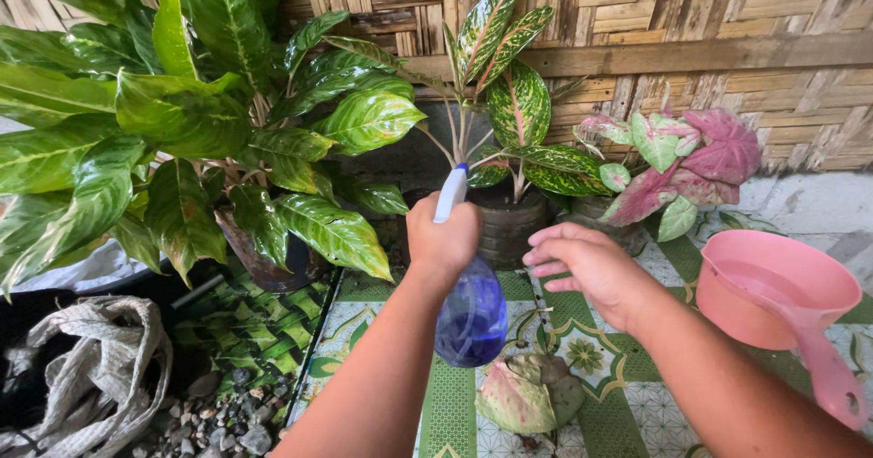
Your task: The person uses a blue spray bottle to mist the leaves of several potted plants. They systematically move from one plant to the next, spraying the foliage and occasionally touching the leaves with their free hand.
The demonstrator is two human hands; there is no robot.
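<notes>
Far left of my fingers: big green-leaved plant [209, 121] in a dark pot.
My left hand [443, 238]: fingers clamped on the neck of a blue spray bottle [470, 317], its white nozzle poking up above my knuckles.
Just beyond the nozzle: speckled plant [509, 103] in a dark pot.
My right hand [591, 267]: fingers apart, holding nothing, just right of the bottle.
Below both hands: fallen leaf [527, 394] on the patterned mat [627, 403].
Beyond my right fingers: pink-leaved plant [700, 158].
Far right: pink dipper [782, 294] holding water.

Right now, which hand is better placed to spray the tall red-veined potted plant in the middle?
Probably the left hand: it already grips the blue translucent spray bottle, white nozzle aimed at the red-veined potted plant. The right hand hovers open beside it, holding nothing.
</notes>
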